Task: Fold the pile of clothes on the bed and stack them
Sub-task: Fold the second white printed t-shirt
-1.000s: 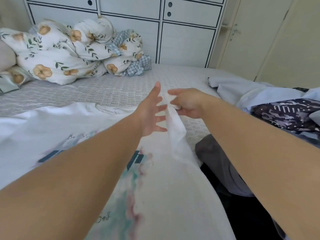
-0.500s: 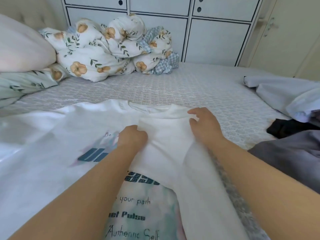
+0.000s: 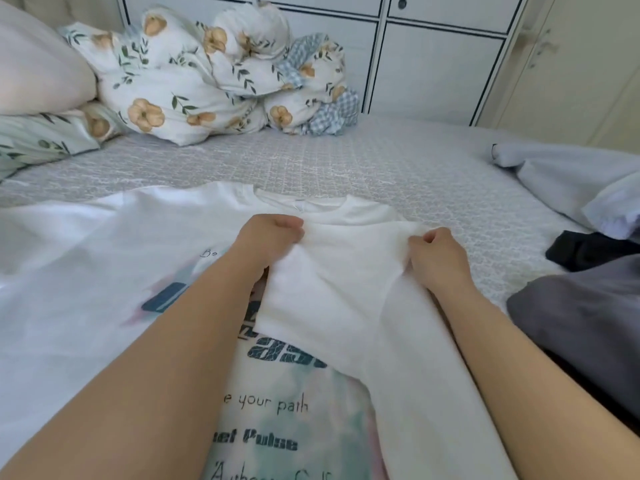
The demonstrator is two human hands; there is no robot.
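A white T-shirt (image 3: pixel 86 258) with printed lettering lies face up on the grey bed sheet (image 3: pixel 346 157). Its right sleeve and side (image 3: pixel 332 282) are folded inward over the print. My left hand (image 3: pixel 266 244) pinches the inner corner of that folded sleeve near the collar. My right hand (image 3: pixel 438 258) grips the fold's outer edge at the shoulder. Between my two hands the folded fabric is spread flat. At the right edge of the bed is a pile of clothes: a pale blue garment (image 3: pixel 568 181), a black one (image 3: pixel 588 251) and a grey one (image 3: pixel 581 327).
A bunched floral duvet (image 3: pixel 194 84) and pillows (image 3: pixel 34 64) lie at the head of the bed on the left. White cabinet doors (image 3: pixel 433 64) stand behind the bed. Bare sheet stretches beyond the T-shirt's collar.
My hands brought the lifted right sleeve down and across onto the shirt's front. Both hands now hold the fold flat, spread a little further apart than half a second ago.
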